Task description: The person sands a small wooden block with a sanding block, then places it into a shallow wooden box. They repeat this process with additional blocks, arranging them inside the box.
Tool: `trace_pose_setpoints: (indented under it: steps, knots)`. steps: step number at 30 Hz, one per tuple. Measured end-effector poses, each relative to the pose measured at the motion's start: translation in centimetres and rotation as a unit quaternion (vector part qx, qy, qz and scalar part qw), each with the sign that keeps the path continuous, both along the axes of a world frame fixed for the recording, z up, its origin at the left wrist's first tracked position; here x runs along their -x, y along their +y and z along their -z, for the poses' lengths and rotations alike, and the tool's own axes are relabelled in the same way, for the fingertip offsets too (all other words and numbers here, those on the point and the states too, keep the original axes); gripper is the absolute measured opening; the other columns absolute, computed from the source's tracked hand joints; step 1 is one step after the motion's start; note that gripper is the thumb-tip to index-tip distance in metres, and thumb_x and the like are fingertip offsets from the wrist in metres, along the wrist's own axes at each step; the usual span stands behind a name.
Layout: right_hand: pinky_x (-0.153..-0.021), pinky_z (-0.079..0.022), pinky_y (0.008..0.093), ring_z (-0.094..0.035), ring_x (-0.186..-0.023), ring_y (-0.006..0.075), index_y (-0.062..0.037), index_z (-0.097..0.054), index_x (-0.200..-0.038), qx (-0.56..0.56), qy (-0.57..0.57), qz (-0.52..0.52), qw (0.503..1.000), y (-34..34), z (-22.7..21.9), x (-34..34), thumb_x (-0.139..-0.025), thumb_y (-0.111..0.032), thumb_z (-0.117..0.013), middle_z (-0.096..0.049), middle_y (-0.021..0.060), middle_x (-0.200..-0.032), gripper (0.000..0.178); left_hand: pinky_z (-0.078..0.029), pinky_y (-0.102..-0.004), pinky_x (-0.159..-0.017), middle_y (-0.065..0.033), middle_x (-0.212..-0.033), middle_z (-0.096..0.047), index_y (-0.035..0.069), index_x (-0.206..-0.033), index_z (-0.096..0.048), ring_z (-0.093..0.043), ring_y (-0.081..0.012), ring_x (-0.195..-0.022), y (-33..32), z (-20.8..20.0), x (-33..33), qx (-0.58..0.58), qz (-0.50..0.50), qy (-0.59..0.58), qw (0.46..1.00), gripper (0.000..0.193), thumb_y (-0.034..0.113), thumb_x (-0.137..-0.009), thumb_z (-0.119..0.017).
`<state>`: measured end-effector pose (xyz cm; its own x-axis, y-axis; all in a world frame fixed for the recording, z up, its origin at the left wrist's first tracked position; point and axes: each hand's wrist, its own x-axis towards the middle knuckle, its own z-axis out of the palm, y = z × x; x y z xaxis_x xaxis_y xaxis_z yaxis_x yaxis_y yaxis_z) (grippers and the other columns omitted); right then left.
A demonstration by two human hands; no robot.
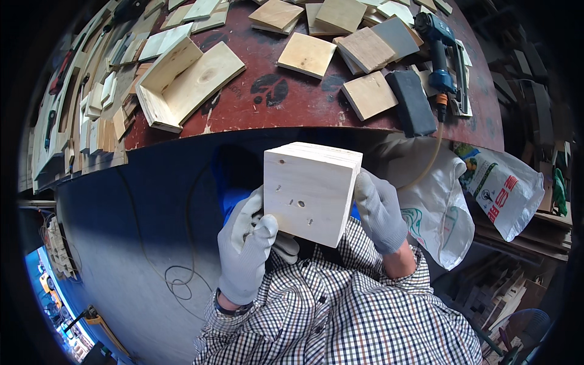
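There are two gloved hands (243, 255) (382, 210), one layered wooden block (310, 194) (layers uncountable); at two o'clock, one nailer (439, 52), one dark block (409, 103); at three, two sacks (443, 213) (514, 188); at ten, one L-shaped wooden piece (204, 79).

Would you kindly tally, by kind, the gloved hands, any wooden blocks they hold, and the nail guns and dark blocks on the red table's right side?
Gloved hands: 2
Held wooden block: 1
Nail gun: 1
Dark block: 1
Total: 5
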<state>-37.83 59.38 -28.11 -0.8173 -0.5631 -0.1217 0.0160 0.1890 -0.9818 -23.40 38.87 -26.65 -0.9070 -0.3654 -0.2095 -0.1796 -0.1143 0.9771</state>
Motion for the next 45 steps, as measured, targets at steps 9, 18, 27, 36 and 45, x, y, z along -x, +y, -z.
trace_pose_setpoints:
  steps: [9, 18, 27, 36, 45]
  knots:
    - [-0.065, -0.053, 0.0333, -0.065, -0.071, 0.0153, 0.0062, -0.070, -0.109, -0.012, 0.077, -0.019, 0.997, -0.6, -2.0, 0.1, -0.112, -0.051, -0.054, -0.066, 0.0122, -0.077, 0.059, -0.057, -0.0307, -0.096, -0.0189, -0.130, -0.067, -0.013, -0.147, -0.054, -0.070, -0.0214, -0.110, -0.5, -1.0, 0.8, 0.212, 0.040, -0.013, 0.976, 0.050, 0.015, -0.106, -0.047]
    - [-0.063, -0.055, 0.0327, -0.069, -0.069, 0.0163, 0.0068, -0.072, -0.110, -0.044, 0.049, -0.031, 0.997, -0.6, -3.9, -0.1, -0.112, -0.052, -0.055, -0.070, 0.0123, -0.077, 0.061, -0.051, -0.0226, -0.088, -0.0073, -0.114, -0.062, -0.013, -0.153, -0.047, -0.060, -0.0112, -0.097, 0.2, -0.1, 0.8, 0.070, 0.004, -0.015, 0.997, 0.063, 0.034, -0.111, -0.050]
    - [-0.063, -0.055, 0.0342, -0.073, -0.073, 0.0234, 0.0044, -0.073, -0.116, -0.094, 0.111, -0.062, 0.987, -0.1, -3.9, -0.4, -0.104, -0.042, -0.071, -0.072, 0.0158, -0.087, 0.048, -0.057, -0.0306, -0.089, -0.0174, -0.127, -0.065, -0.011, -0.146, -0.054, -0.070, -0.0212, -0.106, -0.7, 0.3, 0.5, 0.050, 0.022, -0.052, 0.997, 0.055, 0.025, -0.105, -0.052]
    - [-0.073, -0.058, 0.0368, -0.076, -0.082, 0.0277, 0.0041, -0.067, -0.140, -0.057, 0.246, -0.102, 0.962, -0.4, -3.5, -0.1, -0.094, -0.050, -0.078, -0.076, 0.0183, -0.100, 0.072, -0.065, -0.0326, -0.092, -0.0185, -0.137, -0.066, -0.006, -0.156, -0.046, -0.073, -0.0240, -0.118, -1.0, 0.8, 0.7, 0.012, 0.035, -0.015, 0.999, 0.056, 0.027, -0.111, -0.050]
    - [-0.072, -0.060, 0.0374, -0.077, -0.086, 0.0300, 0.0020, -0.067, -0.139, -0.057, 0.350, -0.144, 0.924, -0.9, -3.7, 0.0, -0.079, -0.044, -0.089, -0.077, 0.0197, -0.108, 0.079, -0.061, -0.0374, -0.101, -0.0187, -0.145, -0.062, -0.004, -0.147, -0.058, -0.069, -0.0273, -0.126, -2.7, 2.1, 0.8, 0.244, 0.075, 0.078, 0.964, 0.061, 0.045, -0.111, -0.052]
